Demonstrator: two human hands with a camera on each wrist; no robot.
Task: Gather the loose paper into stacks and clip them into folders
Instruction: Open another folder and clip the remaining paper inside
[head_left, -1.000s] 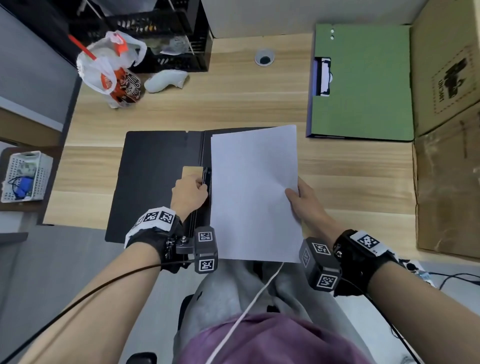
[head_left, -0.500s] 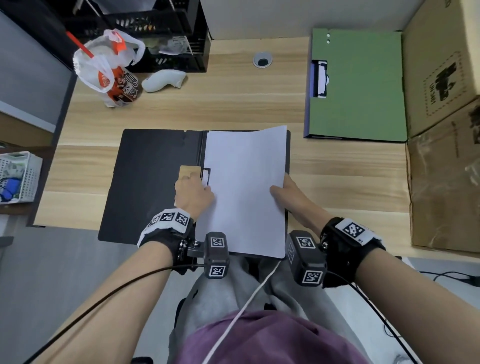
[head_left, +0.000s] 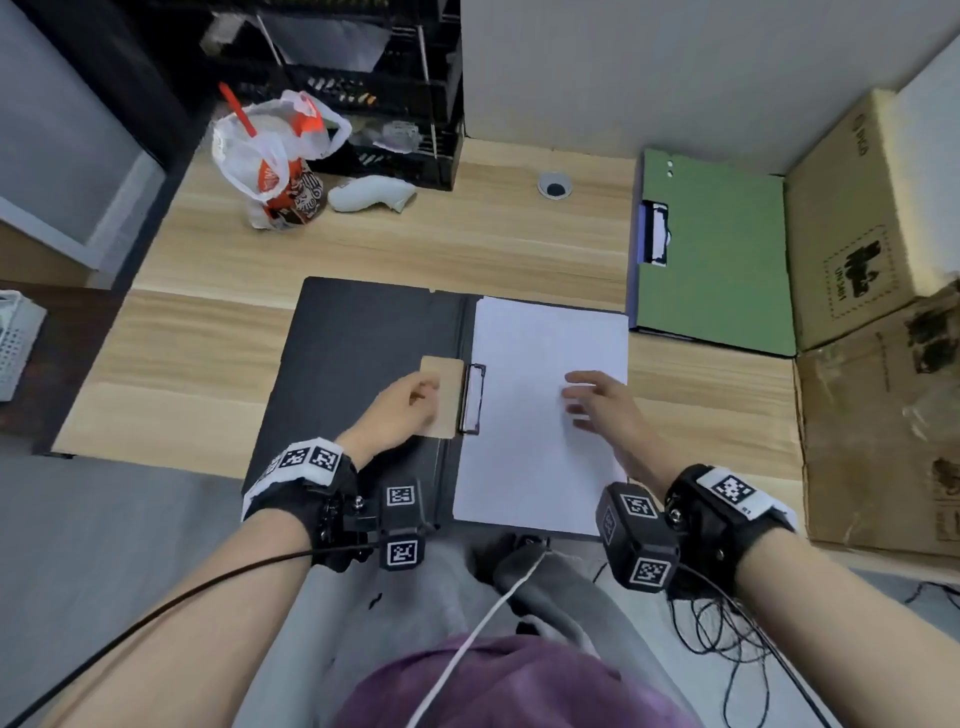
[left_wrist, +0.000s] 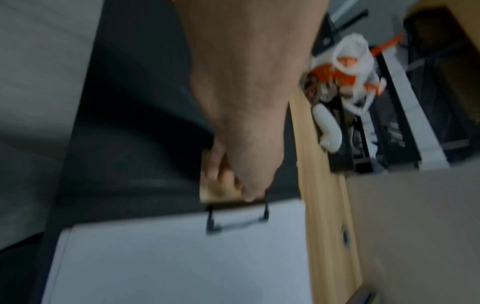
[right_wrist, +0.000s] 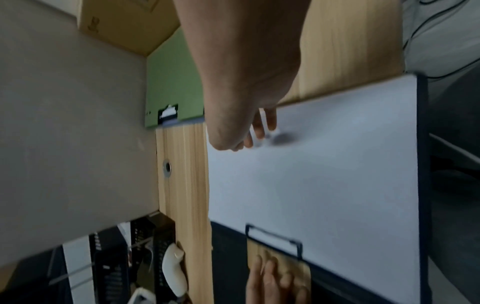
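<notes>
An open black folder (head_left: 363, 353) lies on the wooden desk. A stack of white paper (head_left: 535, 467) lies flat on its right half. The black wire clip (head_left: 475, 397) sits over the paper's left edge, beside its wooden plate (head_left: 448, 374). My left hand (head_left: 410, 410) rests on that plate, and the right wrist view shows its fingers (right_wrist: 272, 273) lying flat on the wood. My right hand (head_left: 597, 410) is over the right part of the sheet with fingers loosely spread, holding nothing. In the right wrist view its fingertips (right_wrist: 259, 131) are at or just above the paper.
A closed green folder (head_left: 727, 249) lies at the back right, against cardboard boxes (head_left: 857, 218). At the back left stand a plastic bag with a cup (head_left: 275, 161), a white object (head_left: 371, 193) and a black rack (head_left: 363, 78). A cable hole (head_left: 555, 185) sits in the desk.
The paper slid left into the folder and now lies flat with the wire clip over its edge. My right hand let go of its right edge and moved over the sheet.
</notes>
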